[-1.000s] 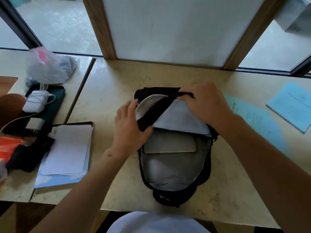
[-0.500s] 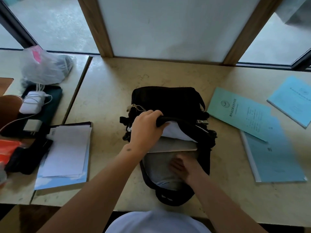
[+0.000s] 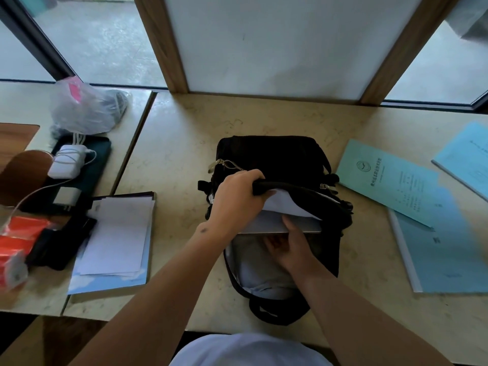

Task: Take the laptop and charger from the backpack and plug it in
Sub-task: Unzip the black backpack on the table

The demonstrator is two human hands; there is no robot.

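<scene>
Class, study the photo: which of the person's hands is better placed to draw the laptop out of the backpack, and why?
The right hand: it is inside the open backpack, thumb over the grey laptop edge. The left hand is occupied gripping the black flap, holding it up.

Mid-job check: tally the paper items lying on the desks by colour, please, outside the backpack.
Green booklet: 1
Blue booklets or folders: 2
White loose sheets, one stack, on a book: 1
Total: 4
The left hand holds the backpack open; the right hand grips the laptop.
</scene>
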